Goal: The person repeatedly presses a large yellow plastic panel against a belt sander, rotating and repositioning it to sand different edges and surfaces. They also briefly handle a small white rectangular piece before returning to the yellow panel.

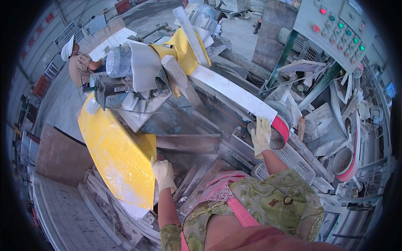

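Note:
Both of my hands wear pale cream gloves. My left hand (164,175) is at the right edge of a large yellow sheet (119,157), its fingers curled against that edge and partly hidden. The sheet is wet-looking, with whitish smears. My right hand (262,136) lies with its fingers stretched out at the near end of a long white strip (234,90). This strip runs away from me to the upper left, toward a yellow cover (184,52). Just right of my right hand, a red belt (281,130) curves around a roller.
A control panel (335,31) with red and green buttons stands at upper right on green posts. A perforated pale crate (295,165) sits below the roller. Broken slabs (320,121) lie at right. Electric motors (118,62) stand beyond. A person in a white hat (79,67) is at far left.

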Motion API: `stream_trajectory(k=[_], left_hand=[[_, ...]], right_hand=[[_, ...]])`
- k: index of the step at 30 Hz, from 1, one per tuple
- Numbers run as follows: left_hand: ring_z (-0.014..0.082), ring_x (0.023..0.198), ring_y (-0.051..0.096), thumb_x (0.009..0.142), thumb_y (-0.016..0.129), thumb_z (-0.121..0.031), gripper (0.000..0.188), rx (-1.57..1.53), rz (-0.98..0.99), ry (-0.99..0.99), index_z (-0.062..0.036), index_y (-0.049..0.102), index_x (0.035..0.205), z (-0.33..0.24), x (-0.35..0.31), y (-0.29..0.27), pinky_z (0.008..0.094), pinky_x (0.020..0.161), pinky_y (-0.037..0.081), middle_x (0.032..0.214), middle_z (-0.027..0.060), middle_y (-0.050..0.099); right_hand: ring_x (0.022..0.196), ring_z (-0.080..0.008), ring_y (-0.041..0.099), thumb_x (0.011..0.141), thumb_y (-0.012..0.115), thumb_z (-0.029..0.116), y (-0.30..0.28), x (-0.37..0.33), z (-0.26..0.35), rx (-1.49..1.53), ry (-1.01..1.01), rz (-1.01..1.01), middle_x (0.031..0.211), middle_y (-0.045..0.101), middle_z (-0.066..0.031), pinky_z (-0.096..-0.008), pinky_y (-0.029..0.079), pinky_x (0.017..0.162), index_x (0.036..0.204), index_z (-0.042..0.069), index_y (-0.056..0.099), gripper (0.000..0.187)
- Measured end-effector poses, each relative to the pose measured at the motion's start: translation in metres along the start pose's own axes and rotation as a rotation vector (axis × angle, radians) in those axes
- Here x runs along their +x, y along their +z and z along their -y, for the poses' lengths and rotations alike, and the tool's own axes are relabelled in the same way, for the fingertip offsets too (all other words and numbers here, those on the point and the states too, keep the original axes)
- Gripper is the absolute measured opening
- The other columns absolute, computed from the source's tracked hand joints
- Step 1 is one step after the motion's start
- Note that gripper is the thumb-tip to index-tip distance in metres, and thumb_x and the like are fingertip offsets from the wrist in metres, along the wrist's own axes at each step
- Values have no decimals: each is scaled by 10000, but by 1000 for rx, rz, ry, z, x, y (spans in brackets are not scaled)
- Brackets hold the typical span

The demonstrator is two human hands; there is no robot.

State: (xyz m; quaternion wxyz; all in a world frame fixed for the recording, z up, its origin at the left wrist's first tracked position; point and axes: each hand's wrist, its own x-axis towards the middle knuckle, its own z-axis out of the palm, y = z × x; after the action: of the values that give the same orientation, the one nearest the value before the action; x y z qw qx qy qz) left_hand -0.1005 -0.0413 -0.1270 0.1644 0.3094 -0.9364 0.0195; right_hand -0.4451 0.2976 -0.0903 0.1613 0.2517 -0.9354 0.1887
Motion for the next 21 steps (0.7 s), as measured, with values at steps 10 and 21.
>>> stream_trajectory(k=[10, 21], left_hand=[[322, 733, 646, 789, 637, -159, 175, 0, 35, 11, -96, 658, 627, -3, 1, -8, 479, 1148, 362, 671, 136, 651], [313, 709, 650, 820, 595, -142, 245, 115, 28, 55, -96, 663, 589, -7, 3, -15, 469, 1147, 370, 663, 130, 663]], right_hand=[[1476, -364, 343, 864, 708, 220, -69, 18, -104, 4, -192, 270, 1573, 402, -197, -454, 266, 1223, 1521, 60, 417, 736], [1530, -362, 237, 860, 738, 283, -52, 64, -85, -196, -263, 410, 1648, 270, -169, -487, 209, 1244, 1591, 91, 289, 878]])
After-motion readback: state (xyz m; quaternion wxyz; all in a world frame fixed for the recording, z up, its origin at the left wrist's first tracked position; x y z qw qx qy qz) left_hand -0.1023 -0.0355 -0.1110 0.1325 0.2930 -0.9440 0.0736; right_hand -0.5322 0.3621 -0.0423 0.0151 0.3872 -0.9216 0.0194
